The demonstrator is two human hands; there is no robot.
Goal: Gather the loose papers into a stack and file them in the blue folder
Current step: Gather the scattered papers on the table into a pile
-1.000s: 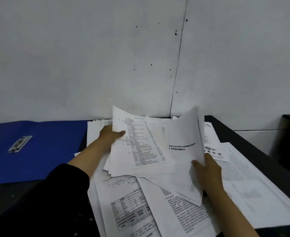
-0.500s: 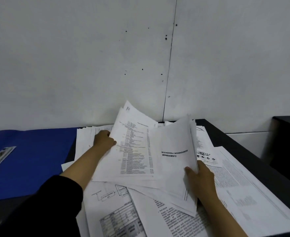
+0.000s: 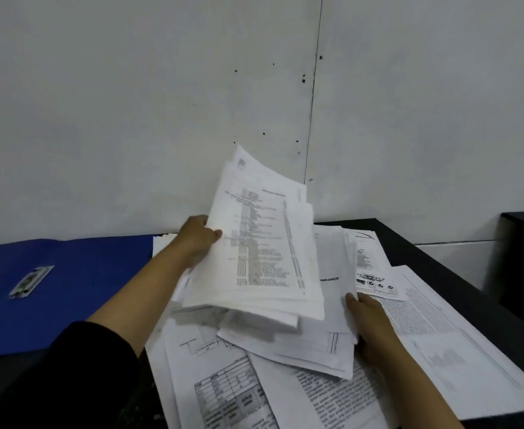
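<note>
A thick bundle of printed papers is tilted up off the pile, its far edge raised toward the wall. My left hand grips the bundle's left edge. My right hand holds the right edge of a lower sheaf of sheets that rests on the pile. More loose papers are spread flat on the dark desk beneath and in front. The blue folder lies flat at the left with a small label on its cover.
A large printed sheet lies at the right, reaching near the desk's right edge. A grey wall rises right behind the desk. A second dark surface stands at the far right.
My left hand has lifted the bundle higher and tipped it more upright. The right hand stays on the lower sheets' edge.
</note>
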